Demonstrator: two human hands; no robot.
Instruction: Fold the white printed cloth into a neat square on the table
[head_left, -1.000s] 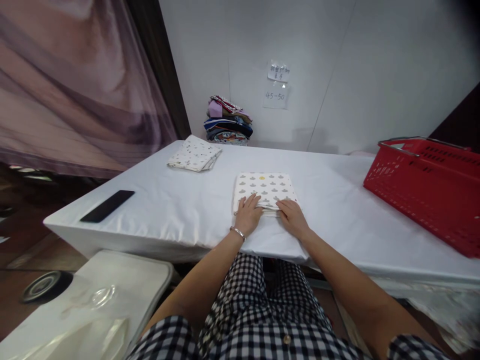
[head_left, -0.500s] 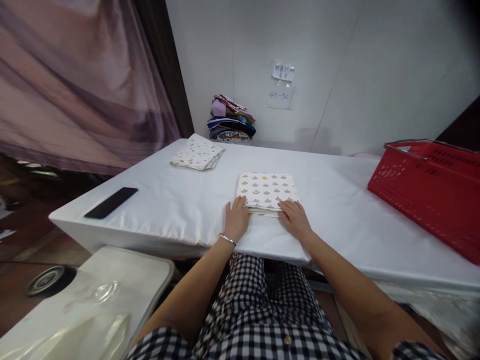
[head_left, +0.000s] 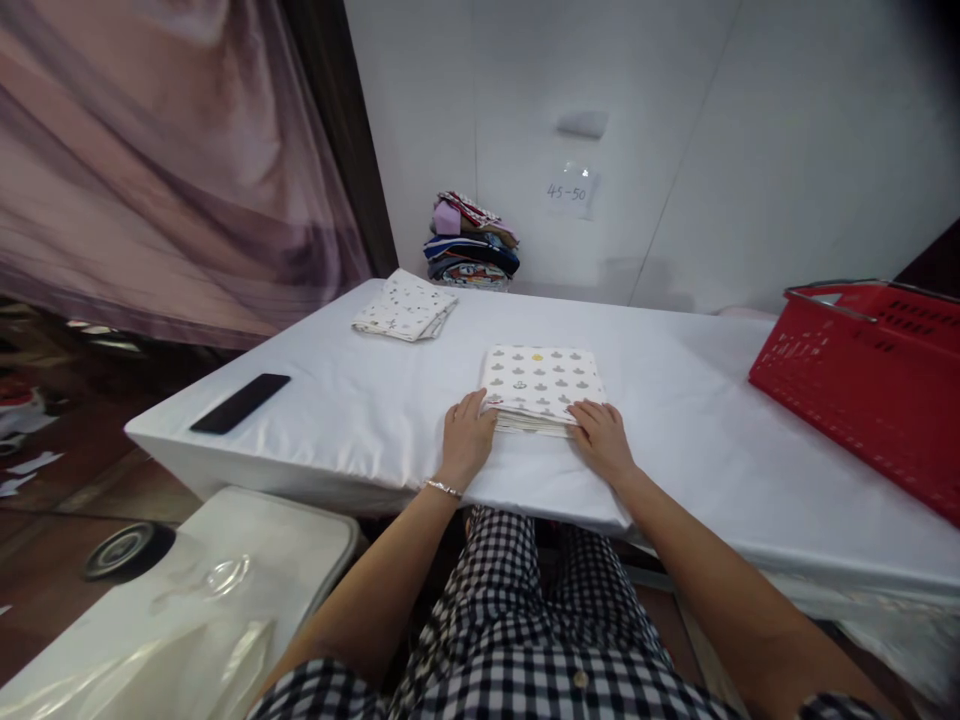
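Note:
A white folded cloth (head_left: 544,375) printed with grey boat-like shapes and one yellow one lies on the white-covered table in front of me. At its near left corner is my left hand (head_left: 466,435), wearing a bracelet, with its fingers closed on the edge. My right hand (head_left: 602,440) has the near right corner between its fingers and thumb. Several layers show along the near edge between the hands. Farther back to the left lies a second folded cloth (head_left: 405,303), white with small dark prints, touched by neither hand.
A black flat object (head_left: 240,402) lies on the table's left side. A red basket (head_left: 862,380) stands at the right. Behind the table rises a stack of folded fabrics (head_left: 471,245). A white surface with clear plastic (head_left: 225,575) is low at left.
My left hand has shifted slightly outward at the cloth's corner, while my right hand keeps its place. The upper paper on the wall has lifted. The whole view has shifted a little.

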